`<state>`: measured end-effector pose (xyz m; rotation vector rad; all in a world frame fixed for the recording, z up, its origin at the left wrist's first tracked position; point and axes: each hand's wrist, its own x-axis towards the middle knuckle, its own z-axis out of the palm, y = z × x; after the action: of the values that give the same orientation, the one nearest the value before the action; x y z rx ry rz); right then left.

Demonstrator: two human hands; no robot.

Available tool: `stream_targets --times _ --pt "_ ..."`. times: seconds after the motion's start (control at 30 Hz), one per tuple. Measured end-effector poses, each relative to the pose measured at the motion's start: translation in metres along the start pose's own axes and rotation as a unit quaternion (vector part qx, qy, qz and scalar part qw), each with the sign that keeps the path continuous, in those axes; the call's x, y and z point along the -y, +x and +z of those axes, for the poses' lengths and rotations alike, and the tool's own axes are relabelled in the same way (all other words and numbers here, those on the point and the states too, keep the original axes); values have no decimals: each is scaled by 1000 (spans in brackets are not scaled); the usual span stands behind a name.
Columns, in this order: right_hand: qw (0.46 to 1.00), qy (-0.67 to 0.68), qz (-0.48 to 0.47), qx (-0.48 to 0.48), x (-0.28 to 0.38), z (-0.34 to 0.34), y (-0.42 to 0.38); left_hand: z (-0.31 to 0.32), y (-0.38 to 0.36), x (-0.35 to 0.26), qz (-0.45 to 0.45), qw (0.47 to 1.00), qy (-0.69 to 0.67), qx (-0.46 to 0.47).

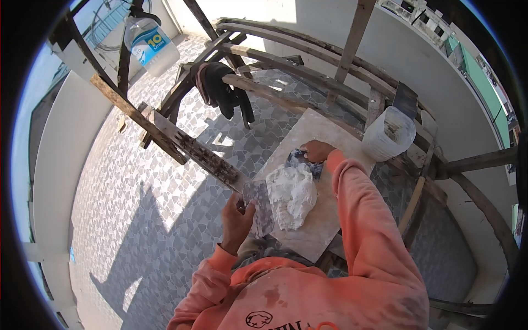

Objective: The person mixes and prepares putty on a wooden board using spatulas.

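A mound of white putty-like paste lies on a pale flat board in front of me. My left hand is closed on the edge of a thin, smeared flat scraper, which stands at the left side of the mound. At the mound's far side, my right hand grips a dark, paste-marked scraper, its blade against or just beside the paste. Part of each scraper's grip is hidden by my fingers.
Wooden scaffold beams surround the board. A whitish plastic tub sits at the right, dark cloth hangs over a beam, and a large plastic bottle hangs upper left. A rough plank reaches towards my left hand. Patterned tiles lie below.
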<state>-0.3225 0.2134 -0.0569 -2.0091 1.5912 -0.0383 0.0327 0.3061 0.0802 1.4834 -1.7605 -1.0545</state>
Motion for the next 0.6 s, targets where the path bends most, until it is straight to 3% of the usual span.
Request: stream_targets --times 0.13,0.2,0.3,0.43,0.53,0.6 --pt "996 -18 -21 86 59 -49 -24 -17 -9 4 -27 999 -7 -19" --pt "995 -27 -7 101 86 -49 -44 -19 -10 9 -11 999 -4 -30" --pt "989 -68 -68 110 104 -30 -69 -18 -9 12 -16 999 -13 -33" --pt "972 -193 -113 64 140 3 -115 -11 -12 10 -32 998 -45 -30" --pt "964 -235 -109 54 154 24 -135 -10 -14 13 -46 998 -36 -26" --pt "972 -208 -111 -10 160 6 -139 -9 -14 16 -52 997 -41 -29"
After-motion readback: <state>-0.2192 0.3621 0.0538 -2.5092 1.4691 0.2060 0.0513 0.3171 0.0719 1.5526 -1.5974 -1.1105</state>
